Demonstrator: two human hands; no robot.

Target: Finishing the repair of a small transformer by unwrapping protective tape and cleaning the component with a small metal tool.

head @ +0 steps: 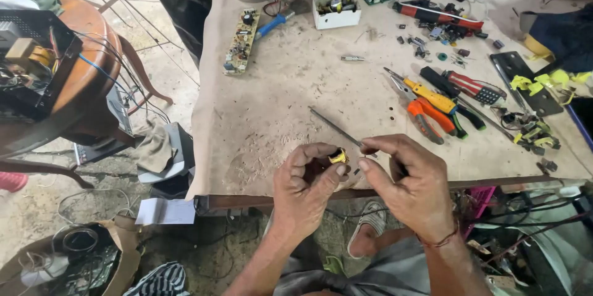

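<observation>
- Two hands meet over the near edge of the tabletop [278, 110]: the left hand [306, 188] is curled, its fingers pinching a small yellow part [338, 157] at the fingertips.
- The right hand [404, 185] has thumb and forefinger pressed together just beside that part; whether they nip anything is too small to tell.
- A thin metal rod [333, 126] lies on the tabletop just beyond the hands, running slantwise towards them.
- Further right lie orange-handled pliers [423, 117], yellow-handled pliers [426, 95] and a screwdriver [466, 114] close together.
- Towards the far side sit a long circuit board [241, 42], a blue-handled tool [275, 24] and a white box [336, 15] of small parts.
- On the left, well apart from the tabletop, a round wooden table [92, 55] carries an opened black device [31, 61] with wires.
</observation>
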